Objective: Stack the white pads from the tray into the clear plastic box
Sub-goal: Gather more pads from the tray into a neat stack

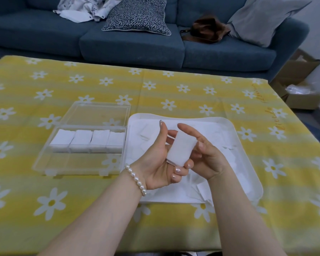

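Both hands, the left hand (156, 159) and right hand (203, 154), clasp a small stack of white pads (181, 148) above the tray (248, 145), and loose pressure could let pads slide askew before reaching the clear plastic box (50, 156).

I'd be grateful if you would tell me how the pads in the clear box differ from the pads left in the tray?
The pads in the clear box stand in four neat stacks side by side in a row; the pads in the tray lie loose and scattered, overlapping at odd angles. The box is see-through with an open lid; the tray is opaque white. Both lots are white and rectangular.
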### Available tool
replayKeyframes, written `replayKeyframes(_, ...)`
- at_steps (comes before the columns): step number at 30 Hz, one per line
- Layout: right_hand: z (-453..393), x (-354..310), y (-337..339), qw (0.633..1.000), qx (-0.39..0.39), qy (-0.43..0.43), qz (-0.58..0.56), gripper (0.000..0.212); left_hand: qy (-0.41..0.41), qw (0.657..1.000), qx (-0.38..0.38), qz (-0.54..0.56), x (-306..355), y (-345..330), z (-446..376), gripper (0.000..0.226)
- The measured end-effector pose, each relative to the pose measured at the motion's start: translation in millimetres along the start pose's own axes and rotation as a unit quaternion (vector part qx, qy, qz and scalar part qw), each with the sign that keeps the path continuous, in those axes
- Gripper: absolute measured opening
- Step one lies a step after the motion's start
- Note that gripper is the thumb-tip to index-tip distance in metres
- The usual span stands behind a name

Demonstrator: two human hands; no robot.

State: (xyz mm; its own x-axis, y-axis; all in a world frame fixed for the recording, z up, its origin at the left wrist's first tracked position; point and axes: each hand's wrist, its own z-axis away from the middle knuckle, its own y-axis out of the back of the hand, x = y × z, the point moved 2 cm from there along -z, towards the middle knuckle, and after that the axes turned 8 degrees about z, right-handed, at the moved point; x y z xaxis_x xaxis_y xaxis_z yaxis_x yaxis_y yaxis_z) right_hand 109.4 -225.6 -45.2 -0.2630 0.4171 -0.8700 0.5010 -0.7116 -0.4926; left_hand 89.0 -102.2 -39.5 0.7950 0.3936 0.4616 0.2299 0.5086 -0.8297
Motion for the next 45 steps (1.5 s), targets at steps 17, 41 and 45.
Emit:
replayKeyframes(17, 3, -13, -3, 0.992, 0.11, -0.027, 0.048, 0.066, -0.033, 0.996, 0.043, -0.072, 0, -2, 4, 0.019)
replayKeyframes(41, 15, -25, -42, 0.645, 0.186, -0.071, 0.738, 0.061, -0.07, 0.996, 0.043, -0.036, 4, 10, -4, 0.056)
replayKeyframes(45, 16, -26, -43, 0.657, 0.192, -0.071, 0.725, 0.064, -0.081, 0.996, 0.036, 0.013, 4, 12, -6, 0.056)
